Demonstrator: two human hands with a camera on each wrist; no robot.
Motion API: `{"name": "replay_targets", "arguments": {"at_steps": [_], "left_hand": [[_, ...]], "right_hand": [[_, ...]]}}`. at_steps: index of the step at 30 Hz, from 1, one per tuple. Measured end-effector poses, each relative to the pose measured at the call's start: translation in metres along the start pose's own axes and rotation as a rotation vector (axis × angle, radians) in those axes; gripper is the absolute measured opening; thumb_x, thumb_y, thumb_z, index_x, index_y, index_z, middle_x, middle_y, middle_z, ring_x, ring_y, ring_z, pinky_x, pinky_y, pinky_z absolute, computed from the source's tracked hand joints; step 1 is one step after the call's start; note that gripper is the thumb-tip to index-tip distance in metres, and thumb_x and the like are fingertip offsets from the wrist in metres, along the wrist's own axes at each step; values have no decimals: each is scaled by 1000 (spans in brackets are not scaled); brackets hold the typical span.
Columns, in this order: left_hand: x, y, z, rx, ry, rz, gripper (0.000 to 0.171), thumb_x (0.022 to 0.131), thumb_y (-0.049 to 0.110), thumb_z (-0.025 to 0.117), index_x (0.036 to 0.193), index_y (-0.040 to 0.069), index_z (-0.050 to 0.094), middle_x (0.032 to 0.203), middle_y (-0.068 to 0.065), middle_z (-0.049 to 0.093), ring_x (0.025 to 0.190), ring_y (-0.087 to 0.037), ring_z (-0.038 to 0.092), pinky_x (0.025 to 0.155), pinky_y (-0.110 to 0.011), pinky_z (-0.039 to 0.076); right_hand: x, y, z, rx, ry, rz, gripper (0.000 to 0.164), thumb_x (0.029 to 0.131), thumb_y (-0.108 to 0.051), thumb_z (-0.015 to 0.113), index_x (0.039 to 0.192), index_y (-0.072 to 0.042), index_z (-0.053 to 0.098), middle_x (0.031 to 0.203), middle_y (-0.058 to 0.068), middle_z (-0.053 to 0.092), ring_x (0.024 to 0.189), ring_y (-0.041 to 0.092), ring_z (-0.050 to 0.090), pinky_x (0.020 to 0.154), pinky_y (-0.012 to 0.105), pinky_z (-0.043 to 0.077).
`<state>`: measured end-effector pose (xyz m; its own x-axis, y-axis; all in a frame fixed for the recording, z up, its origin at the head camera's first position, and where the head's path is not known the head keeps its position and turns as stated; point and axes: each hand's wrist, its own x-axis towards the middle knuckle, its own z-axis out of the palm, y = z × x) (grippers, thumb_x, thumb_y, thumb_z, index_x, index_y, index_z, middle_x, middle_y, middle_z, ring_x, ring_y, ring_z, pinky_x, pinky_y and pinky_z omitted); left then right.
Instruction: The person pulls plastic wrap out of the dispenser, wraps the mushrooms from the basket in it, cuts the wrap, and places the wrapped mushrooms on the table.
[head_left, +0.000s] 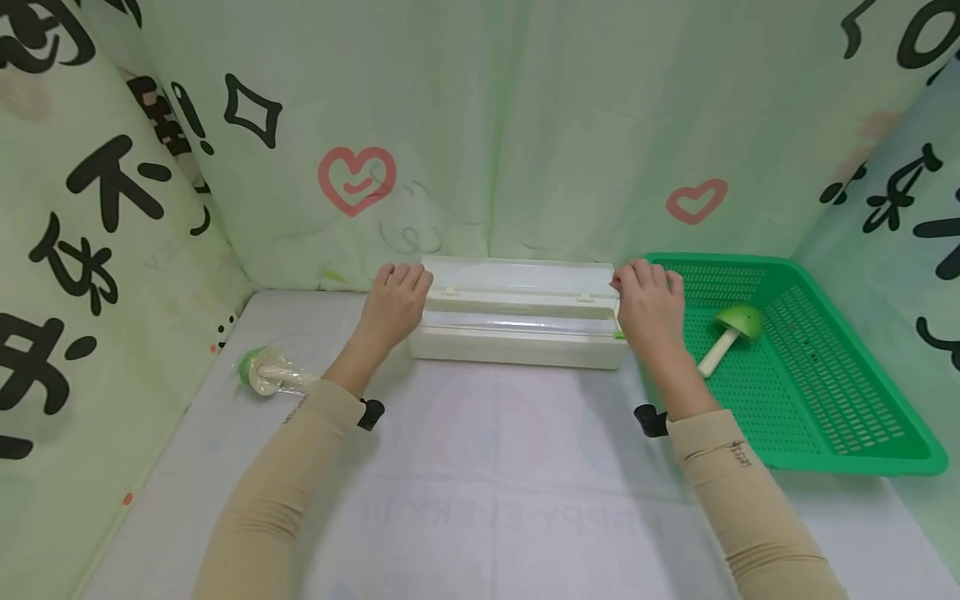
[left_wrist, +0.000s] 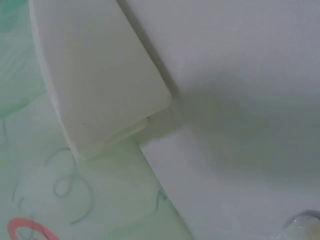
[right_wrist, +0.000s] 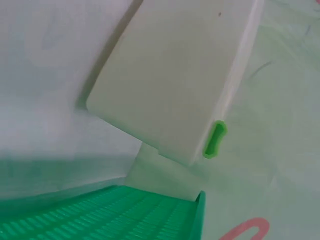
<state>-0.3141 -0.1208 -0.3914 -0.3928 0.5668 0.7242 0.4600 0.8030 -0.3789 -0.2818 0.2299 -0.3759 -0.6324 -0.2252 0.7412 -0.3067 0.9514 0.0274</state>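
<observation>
A white cling film dispenser (head_left: 517, 347) lies lengthwise at the back of the table, its lid (head_left: 525, 273) raised in the head view. Clear film (head_left: 517, 323) shows inside the long opening. My left hand (head_left: 396, 304) grips the left end of the lid with curled fingers. At the other end, my right hand (head_left: 651, 308) holds the lid's right corner; its fingertips are partly hidden. A green slider (right_wrist: 215, 140) sits at the dispenser's edge in the right wrist view. Neither wrist view shows the fingers.
To the right stands a green mesh basket (head_left: 862, 392) with a green-capped toy mushroom (head_left: 738, 321) in it. Another green-capped mushroom (head_left: 266, 371), wrapped in clear film, lies on the white table (head_left: 480, 500) at left. Printed pale-green curtains (head_left: 525, 125) close off the back and sides.
</observation>
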Motion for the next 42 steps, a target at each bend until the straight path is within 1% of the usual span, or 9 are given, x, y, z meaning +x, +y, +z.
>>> {"name": "replay_targets", "arguments": {"at_steps": [5,11,18,21,26,31,38,42], "left_hand": [[4,-3,-6,1,0,7,9,90,4,40,86,2,48,82,-9,50,76,-26,48,76,-38,40],[10,-6,-13,-5,8,15,11,91,3,38,86,1,48,82,-10,51,76,-26,48,76,-38,39],[17,-11,-21,-16,29,17,12,91,3,38,84,1,47,80,-11,48,73,-26,46,74,-38,38],[20,-12,-25,-4,40,21,14,93,4,37,83,1,47,80,-10,48,73,-26,46,74,-38,38],[25,-15,-32,9,55,24,14,94,5,38,85,1,48,81,-11,50,74,-27,47,75,-38,38],[28,-18,-38,-3,70,20,13,93,5,40,84,0,48,80,-12,49,74,-27,46,74,-38,38],[34,-20,-47,9,67,6,9,91,5,43,87,0,49,83,-12,51,77,-27,47,76,-38,37],[38,-22,-53,12,66,6,6,90,5,47,89,0,50,84,-12,52,79,-27,48,77,-38,38]], "right_hand": [[5,1,-5,-3,27,-19,13,92,-12,52,87,0,53,92,14,53,82,33,47,80,48,35],[11,2,-14,5,5,-29,13,93,-13,51,89,-1,53,94,13,54,84,33,47,82,48,34],[17,3,-25,-18,37,-93,16,95,-13,45,89,0,53,93,14,54,81,34,48,80,49,35],[19,3,-29,-25,49,-111,17,96,-12,44,89,1,52,92,15,54,81,34,48,80,49,34],[24,3,-33,-19,76,-121,18,96,-13,44,89,1,52,92,15,53,81,34,47,79,49,34],[29,2,-40,-23,91,-126,19,96,-15,44,89,2,51,93,15,53,82,35,47,81,49,34],[35,0,-49,-6,140,-125,14,94,-10,47,88,1,52,92,16,54,82,35,47,81,47,33],[39,-1,-54,-6,159,-129,15,95,-11,46,88,2,52,92,16,54,83,35,47,80,46,32]]}}
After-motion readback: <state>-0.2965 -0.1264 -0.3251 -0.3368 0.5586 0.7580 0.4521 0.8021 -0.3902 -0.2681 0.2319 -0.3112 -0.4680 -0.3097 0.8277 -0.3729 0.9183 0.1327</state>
